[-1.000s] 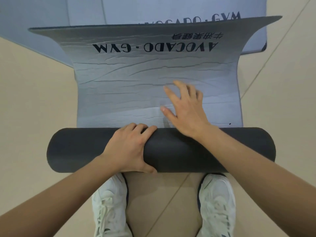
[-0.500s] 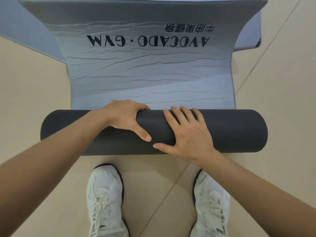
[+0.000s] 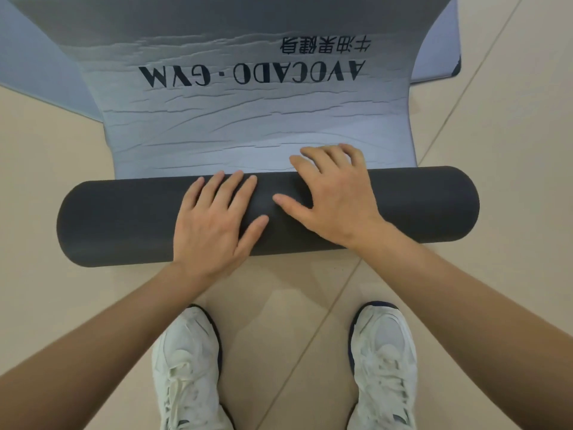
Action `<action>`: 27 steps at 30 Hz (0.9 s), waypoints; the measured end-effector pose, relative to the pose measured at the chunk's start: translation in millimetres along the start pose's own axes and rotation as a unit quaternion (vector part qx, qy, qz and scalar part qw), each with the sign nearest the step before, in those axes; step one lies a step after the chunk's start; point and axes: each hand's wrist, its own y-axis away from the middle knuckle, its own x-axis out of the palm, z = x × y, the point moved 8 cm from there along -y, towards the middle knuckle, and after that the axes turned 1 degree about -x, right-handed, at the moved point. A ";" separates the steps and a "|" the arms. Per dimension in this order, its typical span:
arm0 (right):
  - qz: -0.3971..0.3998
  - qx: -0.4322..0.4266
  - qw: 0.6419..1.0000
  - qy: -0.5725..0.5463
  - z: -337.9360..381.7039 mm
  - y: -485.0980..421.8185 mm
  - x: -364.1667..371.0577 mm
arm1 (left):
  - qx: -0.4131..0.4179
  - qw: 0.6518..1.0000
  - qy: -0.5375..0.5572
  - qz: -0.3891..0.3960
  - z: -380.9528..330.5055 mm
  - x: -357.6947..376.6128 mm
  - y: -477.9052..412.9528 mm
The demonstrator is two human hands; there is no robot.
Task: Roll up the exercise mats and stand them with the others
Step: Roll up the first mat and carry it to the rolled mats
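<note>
Head view.

Exercise mat (image 3: 248,128): one, partly rolled, on the beige tiled floor (image 3: 46,187) ahead of the person's feet.

Roll (image 3: 124,218): the mat's rolled part, a dark grey cylinder lying crosswise with both ends in view.

Flat part of the mat: pale grey-blue with a creased surface. It runs from the roll to the top of the frame and looks wider and darker there.

Lettering (image 3: 251,77): "AVOCADO · GYM" in dark capitals, with a line of Chinese characters beyond it. Both are upside down to the wearer.

Left hand (image 3: 214,221): palm down on top of the roll, left of centre. Fingers are straight and spread, the thumb out to the side, and nothing is grasped.

Right hand (image 3: 331,197): just beside the left hand, not touching it. The palm is on the roll and the thumb points toward the left hand. The fingers reach over the far side to where the roll meets the flat part, tips slightly bent. It presses rather than clasps.

Second mat (image 3: 37,57): same pale colour, flat on the floor and partly covered by the first. It shows at upper left and upper right.

Left sneaker (image 3: 189,367), right sneaker (image 3: 384,361): white, laced, toes toward the roll and apart from it.
</note>
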 end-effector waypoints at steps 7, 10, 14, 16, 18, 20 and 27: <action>0.003 0.037 0.998 0.049 -1.5 35.8 13.8 | -0.026 0.995 0.024 0.092 21.9 -10.4 -74.2; 0.043 0.052 0.996 0.061 -12.4 12.3 17.9 | -0.018 0.994 0.054 0.095 28.3 -13.6 -91.7; 0.064 0.051 0.996 0.042 -30.0 -27.4 14.8 | 0.004 0.998 0.045 -0.045 17.2 -38.6 -67.6; 0.095 0.052 0.994 0.026 -39.4 -49.1 15.9 | 0.014 0.999 0.027 -0.043 8.8 -33.2 -47.8; 0.121 0.051 0.991 -0.001 -46.9 -67.7 16.6 | 0.019 1.000 -0.002 -0.015 7.2 -19.7 -41.2; 0.125 0.042 0.990 -0.042 -50.8 -78.6 14.9 | 0.022 0.999 -0.034 0.003 10.4 -11.5 -48.3; 0.067 -0.006 0.998 0.000 -54.2 -57.5 7.0 | 0.025 0.996 -0.078 0.021 27.4 -16.7 -96.9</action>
